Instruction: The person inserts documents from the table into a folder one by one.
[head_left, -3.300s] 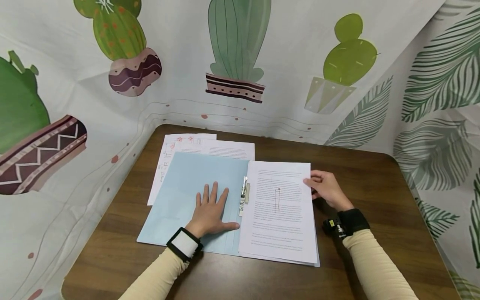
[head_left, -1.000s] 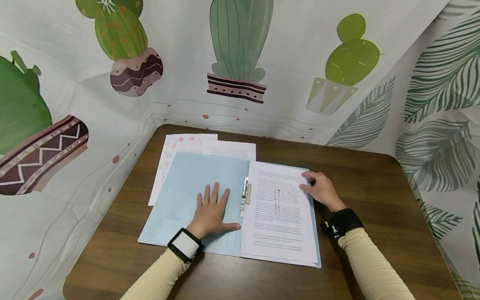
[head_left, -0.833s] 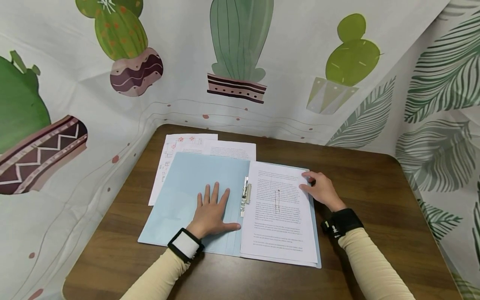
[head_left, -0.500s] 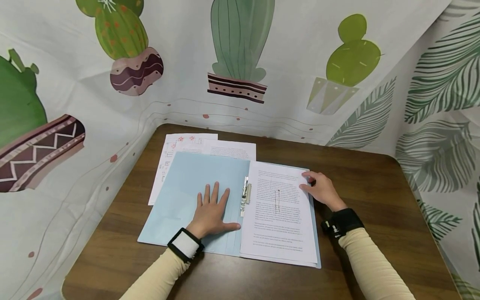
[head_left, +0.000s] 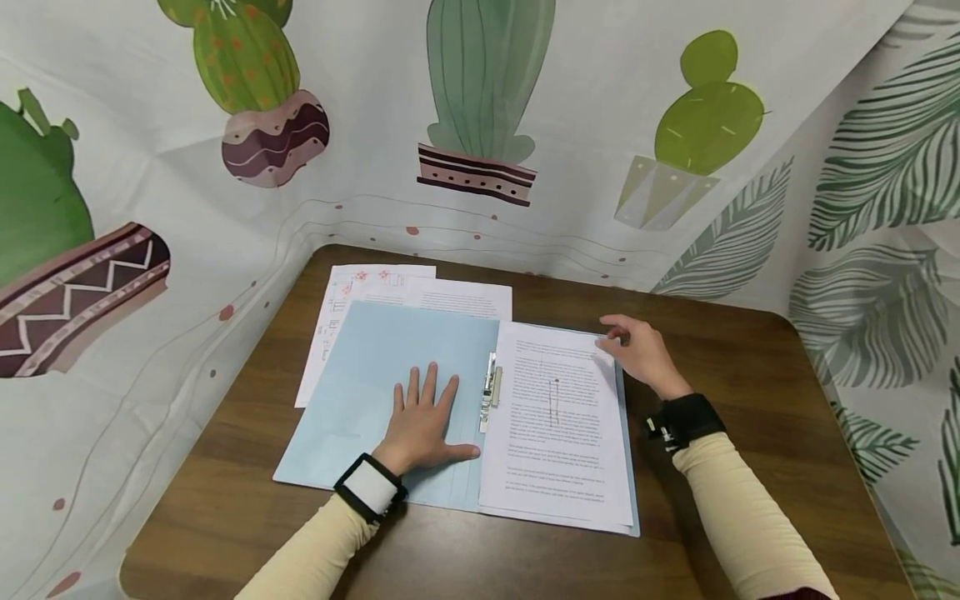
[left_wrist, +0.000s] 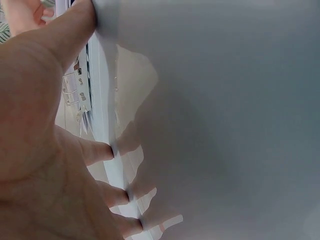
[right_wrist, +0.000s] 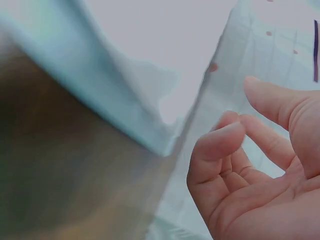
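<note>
An open light-blue folder (head_left: 375, 358) lies on the brown table. My left hand (head_left: 423, 421) rests flat with spread fingers on its left flap, close to the metal fastener (head_left: 490, 392) at the spine. The left wrist view shows that left hand (left_wrist: 45, 150) pressing the pale flap (left_wrist: 225, 125). A stack of printed pages (head_left: 558, 433) lies on the right flap. My right hand (head_left: 637, 350) hovers by the stack's far right corner, fingers loosely curled, holding nothing. In the right wrist view the right hand (right_wrist: 260, 170) is beside the folder's corner (right_wrist: 125, 115).
Two loose printed sheets (head_left: 352, 292) (head_left: 465, 297) lie behind the folder at the table's far left. Cactus and leaf patterned cloth (head_left: 480, 125) hangs round the back and both sides. Bare table (head_left: 750, 375) lies right of the folder.
My right hand has left the pages' right edge and moved up toward their far right corner. Earlier it slid the stack leftward into the folder. The left hand has stayed put.
</note>
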